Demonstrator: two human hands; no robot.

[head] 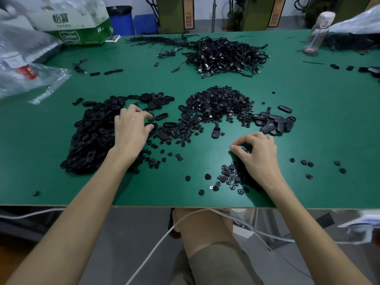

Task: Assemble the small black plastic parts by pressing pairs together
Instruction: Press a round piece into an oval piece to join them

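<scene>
Round buttons: pinched in curled fingers of right hand, at 5 o'clock on green table; loose scatter beneath the palm.
Oval shell: at 9 o'clock, under bent fingertips of left hand; touched, firm grasp not determinable.
Stock: shell pile at 8 o'clock, button heap at centre, finished-looking ovals at 3 o'clock.
Risk: several buttons likely lifted together, so spares dropped or rolled off the near edge; button possibly seated wrong way up; mixing of adjoining piles.
Cardboard box: 11 o'clock, contents hidden.
Clear bag: 10 o'clock, red-labelled item inside.
Bottle: 1 o'clock, contents not determinable.
</scene>
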